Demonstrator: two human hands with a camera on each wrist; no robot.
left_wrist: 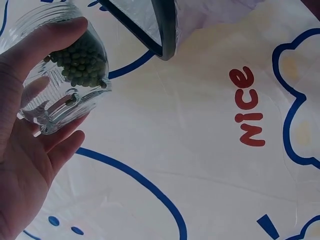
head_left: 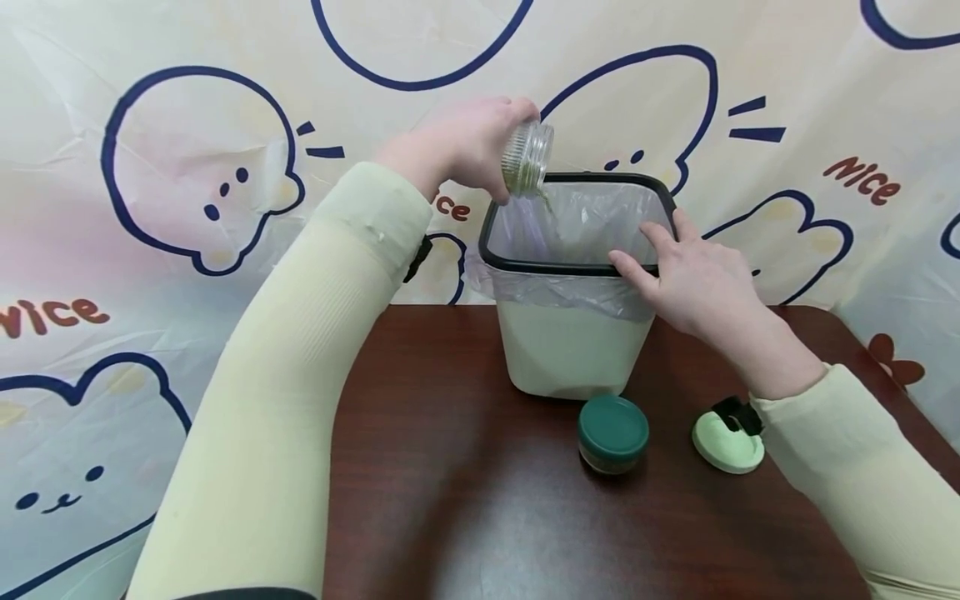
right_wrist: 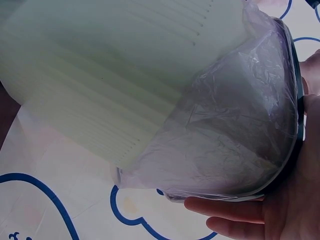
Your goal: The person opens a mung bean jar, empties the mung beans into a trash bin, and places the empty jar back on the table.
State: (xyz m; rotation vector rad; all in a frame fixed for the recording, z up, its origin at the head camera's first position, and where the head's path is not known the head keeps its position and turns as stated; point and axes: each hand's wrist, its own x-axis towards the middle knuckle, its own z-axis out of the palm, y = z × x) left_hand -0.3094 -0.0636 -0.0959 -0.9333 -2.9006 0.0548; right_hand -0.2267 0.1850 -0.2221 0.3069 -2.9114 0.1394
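Note:
My left hand point(head_left: 474, 143) grips a ribbed clear glass jar point(head_left: 522, 157), tilted with its mouth over the left side of a trash can point(head_left: 573, 350). Small green beans point(left_wrist: 84, 61) lie inside the jar in the left wrist view, and a thin stream of them falls from its mouth in the head view. A translucent plastic bag point(head_left: 600, 212) lines the can and folds over its black rim point(head_left: 555, 268). At the rim's front right corner rests my right hand point(head_left: 705, 279), its fingers spread and fairly straight. The right wrist view shows two fingers point(right_wrist: 225, 210) extending past the rim.
In front of the can stands a short jar with a dark green lid point(head_left: 613, 427). A light green lid point(head_left: 726, 443) lies to its right, beneath my right wrist. The brown table point(head_left: 427, 467) meets a cartoon-printed sheet point(head_left: 247, 150) behind it.

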